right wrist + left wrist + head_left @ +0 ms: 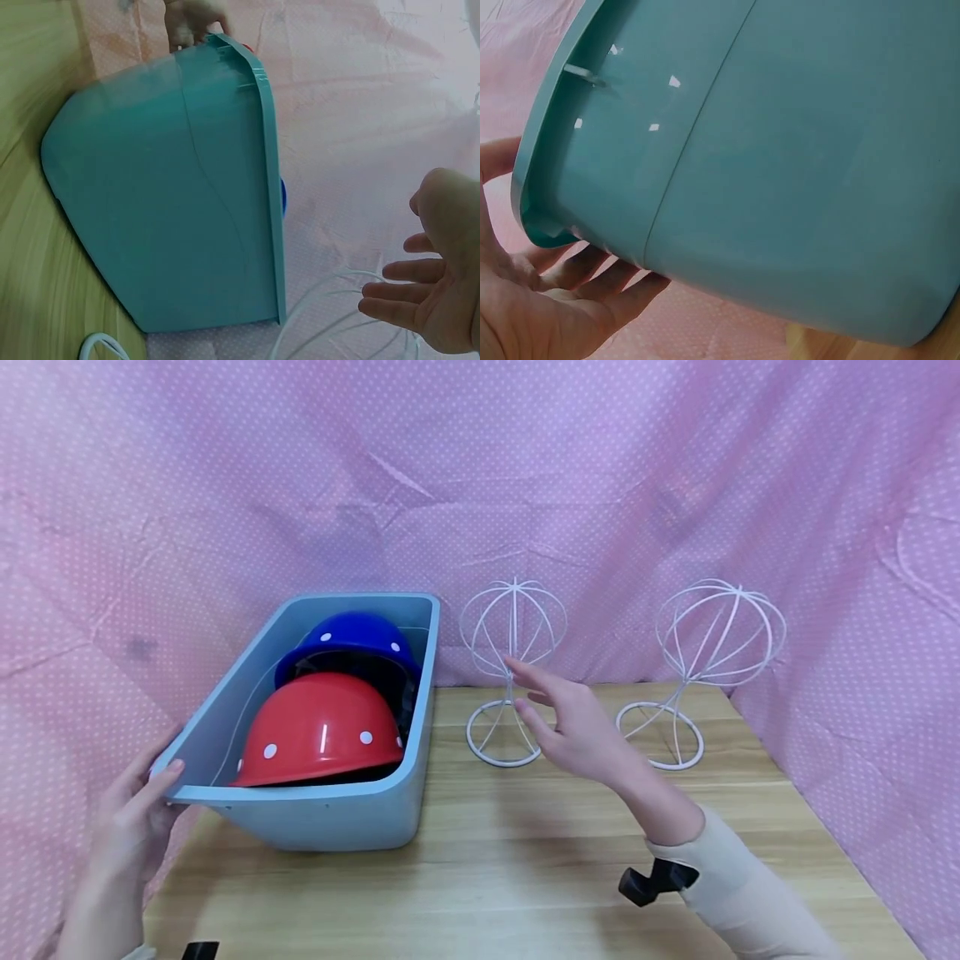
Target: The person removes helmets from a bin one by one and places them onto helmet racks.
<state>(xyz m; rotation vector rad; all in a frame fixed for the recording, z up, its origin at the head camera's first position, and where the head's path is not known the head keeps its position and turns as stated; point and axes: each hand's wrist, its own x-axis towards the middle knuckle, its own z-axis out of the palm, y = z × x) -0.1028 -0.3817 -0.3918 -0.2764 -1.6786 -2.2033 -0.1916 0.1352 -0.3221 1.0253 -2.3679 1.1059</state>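
A blue-grey plastic bin [352, 814] stands on the left of the table, holding a red hard hat [318, 722] in front of a blue hard hat [363, 631]. My left hand [138, 814] grips the bin's near left corner, thumb over the rim. In the left wrist view, the fingers [604, 281] of that hand lie along the outer wall below the rim. To the bin's right, my right hand [573, 722] is raised with nothing in it, fingers loosely extended. It overlaps a white wire hat stand [513, 635] in the head view.
A second white wire stand [720, 635], with a round base ring and tilted top, stands further right. Pink dotted cloth [480, 460] hangs behind the wooden table [510, 877] and along both sides. Black wrist mounts [652, 882] sit on the forearms.
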